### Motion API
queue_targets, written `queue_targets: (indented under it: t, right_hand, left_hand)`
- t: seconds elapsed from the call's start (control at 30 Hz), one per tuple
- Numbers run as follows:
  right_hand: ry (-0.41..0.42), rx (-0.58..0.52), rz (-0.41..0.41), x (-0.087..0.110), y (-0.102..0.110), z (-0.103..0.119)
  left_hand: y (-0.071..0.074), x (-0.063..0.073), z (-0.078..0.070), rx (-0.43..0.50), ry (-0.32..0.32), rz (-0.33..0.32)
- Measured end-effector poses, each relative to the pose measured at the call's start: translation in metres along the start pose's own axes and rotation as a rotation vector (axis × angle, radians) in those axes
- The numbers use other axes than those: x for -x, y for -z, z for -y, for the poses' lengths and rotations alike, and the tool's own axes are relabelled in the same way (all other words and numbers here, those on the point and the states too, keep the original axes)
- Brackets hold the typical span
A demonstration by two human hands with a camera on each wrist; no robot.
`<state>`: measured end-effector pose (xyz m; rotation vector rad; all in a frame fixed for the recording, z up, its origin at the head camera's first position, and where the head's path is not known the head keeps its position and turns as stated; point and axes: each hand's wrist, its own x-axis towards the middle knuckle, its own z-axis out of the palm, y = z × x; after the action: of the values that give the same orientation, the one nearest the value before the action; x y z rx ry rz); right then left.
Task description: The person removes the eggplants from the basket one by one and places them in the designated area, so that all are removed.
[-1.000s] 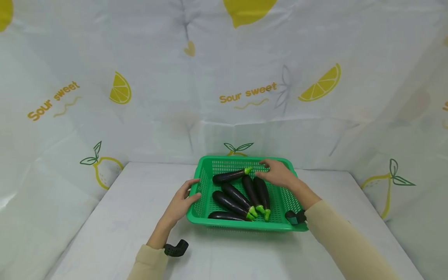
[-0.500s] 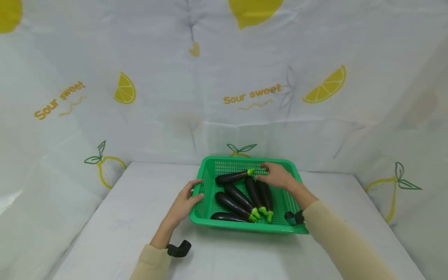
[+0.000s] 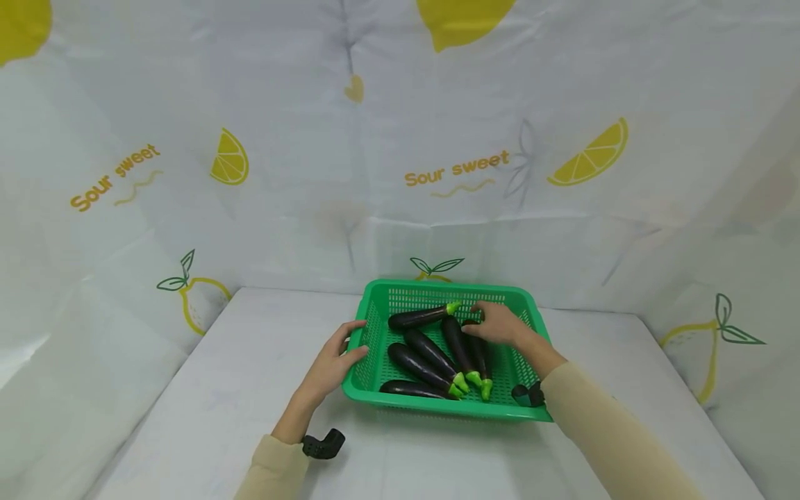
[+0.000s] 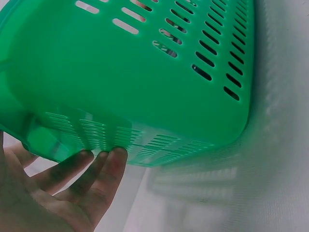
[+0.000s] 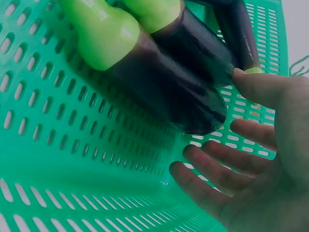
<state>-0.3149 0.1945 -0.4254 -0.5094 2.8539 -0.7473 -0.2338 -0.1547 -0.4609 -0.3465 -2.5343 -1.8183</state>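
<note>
Several dark eggplants with green stems lie in a green plastic basket (image 3: 437,414). My left hand (image 3: 329,361) holds the basket's left rim, thumb over the edge; in the left wrist view its fingers (image 4: 104,176) lie against the perforated outer wall. My right hand (image 3: 502,325) is inside the basket, over the blunt end of the rightmost eggplant (image 3: 481,357). In the right wrist view its fingers are spread around that end, with the thumb tip near or touching the neighbouring eggplant (image 5: 193,43). Another eggplant (image 3: 420,318) lies crosswise at the back.
The basket stands on a white-covered table (image 3: 250,389), close to a white backdrop (image 3: 300,208) printed with lemons. Black wrist cameras are strapped on both wrists; the right camera (image 3: 528,394) hangs over the basket's front right corner.
My right hand has lowered from the back of the basket towards the rightmost eggplant's blunt end. The left hand stays on the left rim. The head view has shifted slightly.
</note>
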Motion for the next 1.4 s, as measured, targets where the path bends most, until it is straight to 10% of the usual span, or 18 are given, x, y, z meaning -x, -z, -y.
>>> queue_targets:
  t: [0.67,1.4]
  right_hand:
    - [-0.027,-0.007,0.050,-0.004,-0.008,-0.006]
    - [0.018,-0.296,0.004,0.001,0.021,0.015]
  left_hand:
    - [-0.001,-0.001,0.002,0.014,-0.006,-0.004]
    - [-0.001,-0.001,0.001,0.012,0.000,-0.007]
